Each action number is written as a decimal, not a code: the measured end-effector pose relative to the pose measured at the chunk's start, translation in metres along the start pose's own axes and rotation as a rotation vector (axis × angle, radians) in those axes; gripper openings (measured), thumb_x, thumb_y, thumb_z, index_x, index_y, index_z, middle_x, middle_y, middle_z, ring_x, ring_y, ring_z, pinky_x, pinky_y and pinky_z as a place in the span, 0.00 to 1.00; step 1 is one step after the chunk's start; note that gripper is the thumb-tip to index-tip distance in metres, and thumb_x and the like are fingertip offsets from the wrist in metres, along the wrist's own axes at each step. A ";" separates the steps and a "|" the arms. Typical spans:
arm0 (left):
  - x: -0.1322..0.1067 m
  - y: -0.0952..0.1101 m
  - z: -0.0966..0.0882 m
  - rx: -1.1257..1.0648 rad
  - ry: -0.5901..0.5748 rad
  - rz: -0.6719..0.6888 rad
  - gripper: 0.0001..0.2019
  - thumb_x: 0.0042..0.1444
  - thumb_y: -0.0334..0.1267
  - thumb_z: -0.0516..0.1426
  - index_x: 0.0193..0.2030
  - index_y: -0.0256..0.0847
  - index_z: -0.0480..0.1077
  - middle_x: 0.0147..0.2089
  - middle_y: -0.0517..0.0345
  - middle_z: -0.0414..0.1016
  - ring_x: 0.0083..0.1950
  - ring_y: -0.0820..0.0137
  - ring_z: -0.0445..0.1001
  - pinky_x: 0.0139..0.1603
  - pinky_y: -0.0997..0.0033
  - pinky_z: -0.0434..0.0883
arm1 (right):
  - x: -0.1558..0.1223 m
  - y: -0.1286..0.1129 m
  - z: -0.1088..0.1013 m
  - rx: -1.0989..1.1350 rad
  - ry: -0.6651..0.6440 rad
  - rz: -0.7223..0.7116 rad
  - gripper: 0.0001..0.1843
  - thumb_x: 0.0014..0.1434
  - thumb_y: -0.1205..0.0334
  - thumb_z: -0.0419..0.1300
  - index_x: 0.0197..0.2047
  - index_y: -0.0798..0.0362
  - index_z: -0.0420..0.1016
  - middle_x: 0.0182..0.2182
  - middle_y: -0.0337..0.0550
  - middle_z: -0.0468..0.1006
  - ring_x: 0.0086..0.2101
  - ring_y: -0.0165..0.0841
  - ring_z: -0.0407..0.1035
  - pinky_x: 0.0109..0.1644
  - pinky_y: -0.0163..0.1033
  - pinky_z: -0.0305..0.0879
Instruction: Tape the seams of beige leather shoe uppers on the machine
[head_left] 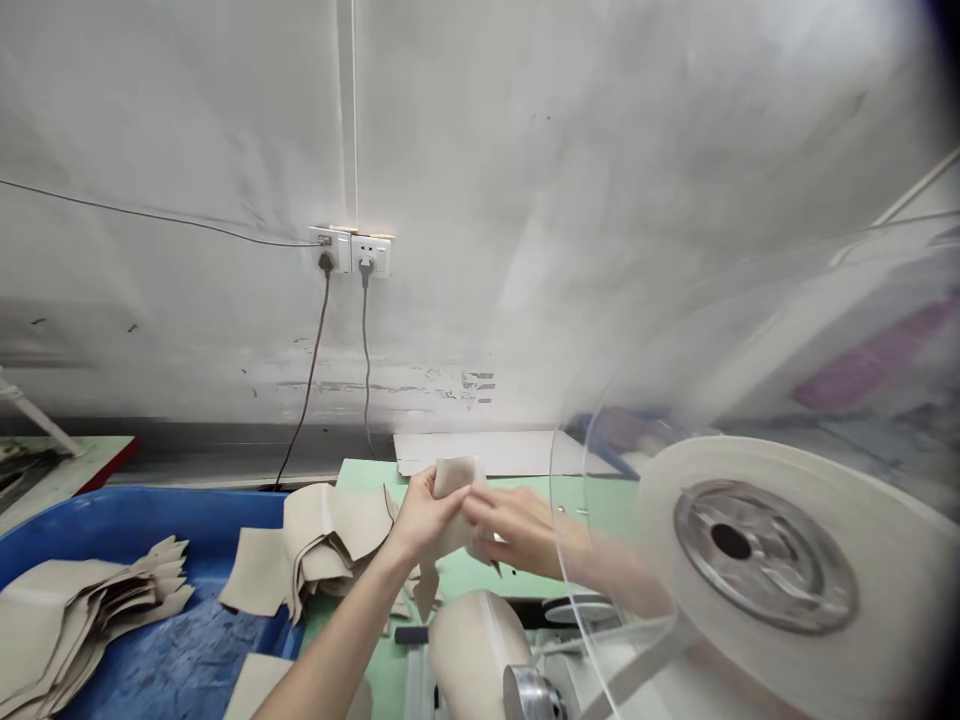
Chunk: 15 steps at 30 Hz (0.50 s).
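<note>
My left hand (421, 520) pinches a small beige piece of sheet material (454, 476) between thumb and fingers, above the green table. From the other side my right hand (517, 522) meets it, fingertips pressed together at the piece's right edge; part of that grip is hidden. Just below the hands, a machine carries a curved beige piece (480, 640) with a pale strip across it, beside a round metal part (531, 692). Left of my left hand lies a stack of similar curved beige pieces (307, 520), partly over the edge of a blue tub.
The blue tub (187, 655) at left holds more stacked beige pieces (45, 620). A large tape reel (885, 540) behind a transparent disc stands at right, partly in front of my right forearm. Cords (319, 340) hang from wall sockets (371, 255) behind the green table (480, 575).
</note>
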<state>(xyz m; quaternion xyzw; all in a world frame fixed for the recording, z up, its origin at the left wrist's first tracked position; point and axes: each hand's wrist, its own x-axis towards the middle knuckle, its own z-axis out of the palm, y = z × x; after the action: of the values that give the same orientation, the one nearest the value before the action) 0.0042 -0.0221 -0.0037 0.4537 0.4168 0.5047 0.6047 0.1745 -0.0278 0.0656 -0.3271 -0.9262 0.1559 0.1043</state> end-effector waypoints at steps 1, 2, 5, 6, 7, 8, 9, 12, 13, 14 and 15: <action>0.004 0.008 -0.003 0.089 -0.038 0.038 0.11 0.47 0.42 0.65 0.33 0.37 0.74 0.33 0.54 0.77 0.34 0.66 0.73 0.33 0.73 0.68 | 0.003 0.002 -0.007 0.008 0.076 0.046 0.09 0.53 0.72 0.59 0.38 0.53 0.66 0.36 0.40 0.69 0.32 0.30 0.62 0.36 0.35 0.58; 0.007 0.019 -0.007 0.178 -0.097 0.064 0.10 0.47 0.41 0.64 0.31 0.37 0.74 0.32 0.55 0.76 0.33 0.67 0.72 0.32 0.74 0.66 | 0.008 0.004 -0.013 0.042 0.164 0.088 0.15 0.52 0.67 0.62 0.43 0.54 0.65 0.40 0.43 0.69 0.37 0.33 0.64 0.41 0.37 0.61; 0.008 0.054 -0.021 0.354 -0.276 0.087 0.07 0.48 0.39 0.62 0.31 0.37 0.74 0.31 0.57 0.75 0.33 0.68 0.71 0.31 0.75 0.65 | 0.026 0.010 -0.023 0.320 0.202 0.120 0.30 0.51 0.57 0.64 0.55 0.58 0.63 0.48 0.45 0.68 0.49 0.37 0.64 0.53 0.38 0.59; 0.005 0.065 -0.028 0.382 -0.288 0.103 0.07 0.49 0.39 0.61 0.32 0.37 0.75 0.32 0.57 0.75 0.34 0.68 0.71 0.31 0.76 0.65 | 0.032 0.013 -0.022 0.442 0.108 0.111 0.31 0.52 0.56 0.63 0.57 0.58 0.64 0.49 0.43 0.70 0.49 0.36 0.65 0.53 0.37 0.59; 0.000 0.075 -0.036 0.402 -0.269 0.118 0.07 0.49 0.39 0.61 0.32 0.37 0.75 0.33 0.57 0.75 0.34 0.68 0.71 0.31 0.76 0.66 | 0.038 0.016 -0.018 0.543 -0.013 0.121 0.30 0.51 0.54 0.63 0.55 0.59 0.68 0.46 0.41 0.72 0.47 0.36 0.67 0.51 0.36 0.60; -0.006 0.083 -0.046 0.422 -0.222 0.125 0.08 0.50 0.39 0.61 0.33 0.36 0.75 0.32 0.57 0.74 0.34 0.68 0.71 0.30 0.76 0.66 | 0.043 0.020 -0.012 0.610 -0.133 0.147 0.27 0.49 0.54 0.64 0.50 0.60 0.73 0.42 0.40 0.75 0.44 0.36 0.69 0.48 0.36 0.62; -0.014 0.088 -0.057 0.443 -0.155 0.118 0.09 0.50 0.40 0.61 0.34 0.36 0.75 0.31 0.58 0.74 0.32 0.69 0.71 0.28 0.77 0.66 | 0.047 0.025 -0.005 0.643 -0.230 0.183 0.24 0.46 0.54 0.67 0.44 0.61 0.77 0.37 0.40 0.77 0.41 0.37 0.71 0.46 0.36 0.64; -0.048 0.093 -0.096 0.484 0.071 0.067 0.13 0.51 0.45 0.60 0.37 0.37 0.74 0.29 0.60 0.73 0.27 0.69 0.71 0.24 0.76 0.66 | 0.057 0.034 0.010 0.635 -0.387 0.209 0.17 0.41 0.55 0.71 0.31 0.60 0.80 0.31 0.42 0.79 0.35 0.40 0.72 0.42 0.38 0.66; -0.062 0.092 -0.108 0.504 0.124 0.060 0.14 0.52 0.46 0.60 0.38 0.37 0.73 0.29 0.60 0.74 0.28 0.68 0.71 0.25 0.75 0.67 | 0.059 0.035 0.012 0.619 -0.396 0.162 0.16 0.43 0.54 0.70 0.31 0.59 0.80 0.32 0.43 0.79 0.37 0.40 0.72 0.44 0.39 0.66; -0.077 0.089 -0.120 0.528 0.165 0.059 0.14 0.53 0.47 0.59 0.38 0.37 0.74 0.31 0.59 0.75 0.30 0.67 0.72 0.27 0.75 0.68 | 0.060 0.034 0.012 0.595 -0.397 0.106 0.16 0.46 0.53 0.69 0.33 0.56 0.81 0.35 0.43 0.78 0.41 0.40 0.71 0.48 0.41 0.64; -0.092 0.086 -0.129 0.556 0.193 0.055 0.14 0.54 0.48 0.59 0.37 0.37 0.74 0.32 0.58 0.76 0.33 0.66 0.73 0.30 0.74 0.69 | 0.061 0.032 0.012 0.563 -0.401 0.053 0.15 0.48 0.51 0.69 0.35 0.54 0.81 0.38 0.43 0.78 0.45 0.41 0.69 0.52 0.41 0.62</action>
<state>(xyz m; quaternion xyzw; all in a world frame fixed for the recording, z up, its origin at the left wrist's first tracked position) -0.1532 -0.0898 0.0532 0.5628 0.5823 0.4284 0.4009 0.1425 0.0322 0.0487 -0.2724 -0.8400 0.4693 0.0024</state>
